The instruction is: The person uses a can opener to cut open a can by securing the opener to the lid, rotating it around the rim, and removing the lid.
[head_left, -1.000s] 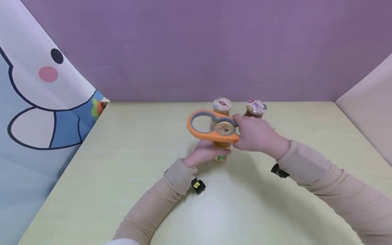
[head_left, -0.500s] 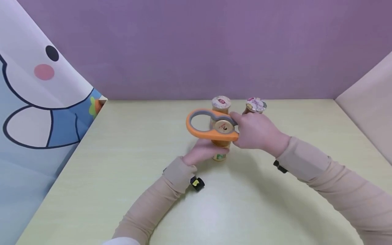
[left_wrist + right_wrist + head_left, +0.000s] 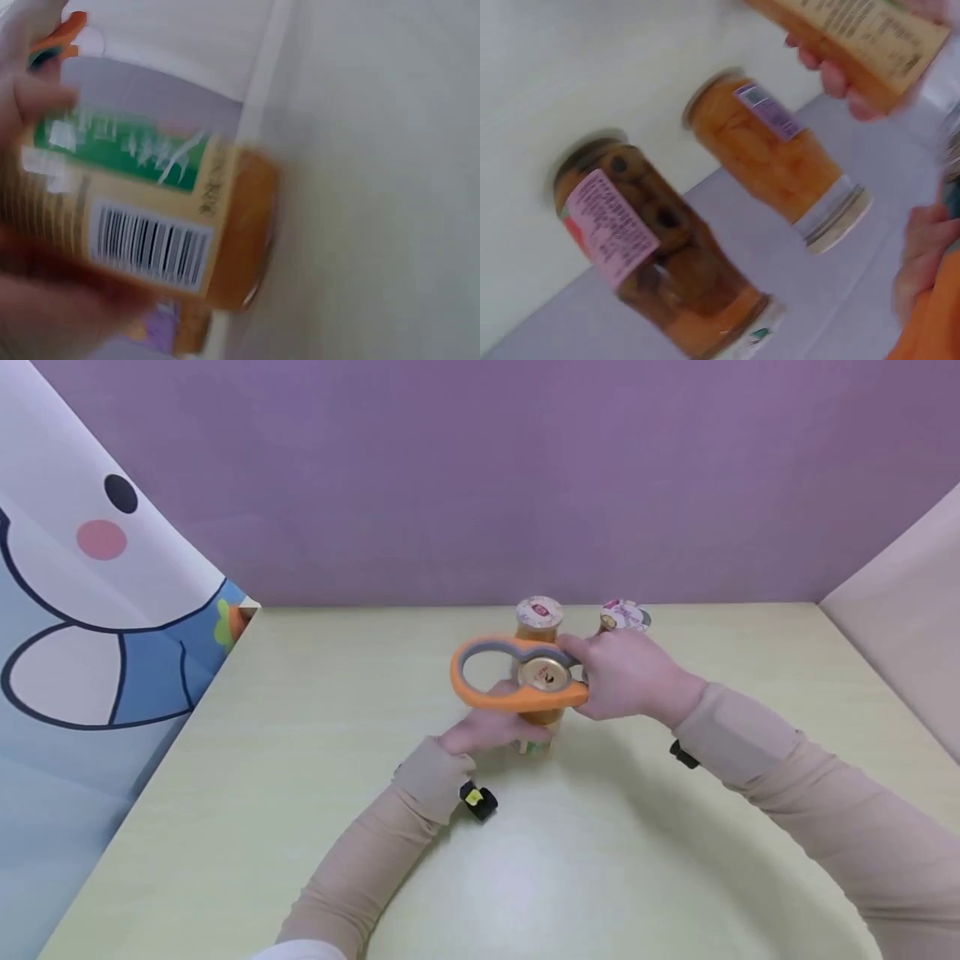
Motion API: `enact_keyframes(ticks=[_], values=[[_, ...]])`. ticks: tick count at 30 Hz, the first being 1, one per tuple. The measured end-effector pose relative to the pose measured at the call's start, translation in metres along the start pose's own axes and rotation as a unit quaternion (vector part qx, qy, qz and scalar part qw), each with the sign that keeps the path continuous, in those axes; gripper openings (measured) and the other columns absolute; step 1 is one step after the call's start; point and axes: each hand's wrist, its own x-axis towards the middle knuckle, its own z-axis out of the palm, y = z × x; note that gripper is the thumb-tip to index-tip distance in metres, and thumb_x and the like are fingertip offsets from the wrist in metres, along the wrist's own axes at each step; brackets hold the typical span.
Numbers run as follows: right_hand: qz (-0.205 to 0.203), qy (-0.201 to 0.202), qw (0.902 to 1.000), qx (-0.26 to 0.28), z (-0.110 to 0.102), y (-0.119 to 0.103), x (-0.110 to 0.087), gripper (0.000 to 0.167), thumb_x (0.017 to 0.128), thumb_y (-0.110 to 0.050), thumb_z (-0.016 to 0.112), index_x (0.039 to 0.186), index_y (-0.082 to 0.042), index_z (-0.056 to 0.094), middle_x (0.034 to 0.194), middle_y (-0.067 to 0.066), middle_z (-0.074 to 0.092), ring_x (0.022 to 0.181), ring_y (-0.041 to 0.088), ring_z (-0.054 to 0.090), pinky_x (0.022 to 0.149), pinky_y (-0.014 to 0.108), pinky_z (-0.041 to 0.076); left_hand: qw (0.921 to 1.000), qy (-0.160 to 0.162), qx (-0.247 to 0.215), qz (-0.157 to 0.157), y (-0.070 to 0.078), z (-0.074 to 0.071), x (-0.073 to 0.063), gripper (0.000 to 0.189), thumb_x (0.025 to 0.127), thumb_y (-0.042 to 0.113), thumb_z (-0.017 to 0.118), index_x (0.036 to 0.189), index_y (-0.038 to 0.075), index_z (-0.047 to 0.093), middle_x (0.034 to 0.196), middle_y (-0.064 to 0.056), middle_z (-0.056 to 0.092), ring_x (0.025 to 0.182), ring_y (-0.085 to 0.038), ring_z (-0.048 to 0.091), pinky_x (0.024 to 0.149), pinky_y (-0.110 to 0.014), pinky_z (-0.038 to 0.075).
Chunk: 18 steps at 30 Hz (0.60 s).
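Note:
My left hand (image 3: 491,731) grips an upright glass jar (image 3: 150,225) with a cream and green label and a barcode. Some of its fingers are behind the jar, one showing through the large loop of an orange and grey jar opener (image 3: 517,700). The opener's smaller ring lies around the jar's gold lid (image 3: 544,674). My right hand (image 3: 630,675) holds the opener at its right end, thumb along the top edge. In the right wrist view, the left fingers (image 3: 834,79) wrap the jar and a bit of the opener's orange body (image 3: 930,322) shows.
Behind the held jar stands a jar of orange fruit pieces (image 3: 761,154) with a white patterned lid. To its right is a jar of dark brown fruit (image 3: 660,240), partly behind my right hand in the head view. A purple backdrop (image 3: 480,485) rises at the table's (image 3: 360,677) far edge.
The left hand and jar have turned slightly, and a left finger now shows through the opener's loop. My right hand has shifted slightly up, covering more of the rear right jar.

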Motion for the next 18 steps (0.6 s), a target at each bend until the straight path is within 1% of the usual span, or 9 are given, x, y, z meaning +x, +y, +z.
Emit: enact_keyframes(ticks=[6,8,9,10,11,13,15,16,18], values=[[-0.064,0.017,0.9975,0.024,0.003,0.007,0.001,0.049,0.063,-0.013,0.069,0.111,-0.005,0.062,0.057,-0.007,0.045,0.045,0.009,0.031,0.044,0.024,0.028,0.9864,-0.129,-0.092,0.043,-0.005,-0.011,0.0,0.088,0.075,-0.004,0.064,0.149,-0.001,0.016,0.155,-0.017,0.023,0.142,-0.018,0.026,0.114,-0.032,0.026],[-0.072,0.021,0.9969,0.027,0.002,0.009,0.002,0.048,0.063,-0.013,0.068,0.11,-0.005,0.062,0.059,-0.006,0.048,0.045,0.009,0.032,0.044,0.024,0.027,0.9674,-0.16,-0.196,0.015,-0.004,-0.012,0.0,0.089,0.079,0.007,0.067,0.15,0.0,0.014,0.153,-0.012,0.029,0.139,-0.014,0.03,0.112,-0.028,0.029],[-0.075,0.022,0.9966,0.027,0.002,0.009,0.002,0.047,0.063,-0.013,0.068,0.11,-0.006,0.062,0.06,-0.006,0.049,0.046,0.009,0.032,0.044,0.024,0.027,0.9383,-0.184,-0.292,-0.012,-0.003,-0.013,0.0,0.086,0.082,0.011,0.067,0.15,0.001,0.016,0.151,-0.011,0.033,0.138,-0.012,0.032,0.11,-0.028,0.031],[-0.078,0.022,0.9963,0.028,0.002,0.01,0.002,0.047,0.064,-0.013,0.068,0.11,-0.006,0.062,0.061,-0.005,0.05,0.046,0.009,0.033,0.044,0.024,0.028,0.8869,-0.208,-0.41,-0.042,-0.002,-0.014,0.001,0.081,0.085,0.013,0.066,0.15,0.002,0.018,0.148,-0.012,0.037,0.136,-0.013,0.034,0.109,-0.03,0.033],[-0.081,0.022,0.996,0.03,0.002,0.01,0.002,0.047,0.064,-0.014,0.069,0.11,-0.006,0.062,0.062,-0.005,0.052,0.046,0.009,0.033,0.044,0.024,0.029,0.8101,-0.227,-0.535,-0.076,-0.001,-0.015,0.001,0.076,0.087,0.015,0.064,0.149,0.002,0.022,0.146,-0.012,0.04,0.135,-0.016,0.037,0.108,-0.032,0.035],[-0.086,0.024,0.9953,0.036,0.002,0.012,0.002,0.045,0.065,-0.015,0.069,0.109,-0.008,0.062,0.064,-0.006,0.054,0.047,0.009,0.035,0.045,0.024,0.031,0.6213,-0.245,-0.726,-0.164,0.0,-0.016,0.002,0.061,0.093,0.018,0.056,0.146,0.004,0.03,0.139,-0.015,0.046,0.131,-0.024,0.04,0.106,-0.043,0.037],[-0.09,0.024,0.9946,0.045,0.003,0.013,0.002,0.045,0.065,-0.016,0.07,0.109,-0.01,0.062,0.066,-0.007,0.055,0.048,0.008,0.036,0.046,0.024,0.032,0.4902,-0.255,-0.804,-0.22,-0.001,-0.018,0.003,0.047,0.098,0.018,0.046,0.142,0.003,0.037,0.137,-0.022,0.046,0.13,-0.032,0.04,0.104,-0.053,0.036],[-0.091,0.024,0.9943,0.051,0.003,0.014,0.002,0.045,0.065,-0.016,0.07,0.109,-0.011,0.062,0.066,-0.007,0.055,0.048,0.007,0.036,0.046,0.024,0.033,0.4752,-0.262,-0.809,-0.226,-0.002,-0.018,0.004,0.045,0.099,0.02,0.042,0.14,0.002,0.039,0.137,-0.023,0.045,0.129,-0.036,0.04,0.104,-0.057,0.035],[-0.092,0.025,0.9937,0.059,0.005,0.014,0.001,0.044,0.065,-0.015,0.07,0.109,-0.013,0.062,0.066,-0.007,0.055,0.048,0.007,0.036,0.046,0.024,0.033,0.4716,-0.262,-0.809,-0.235,-0.004,-0.019,0.004,0.046,0.099,0.021,0.04,0.142,0.005,0.038,0.138,-0.023,0.044,0.13,-0.035,0.039,0.103,-0.06,0.033]])
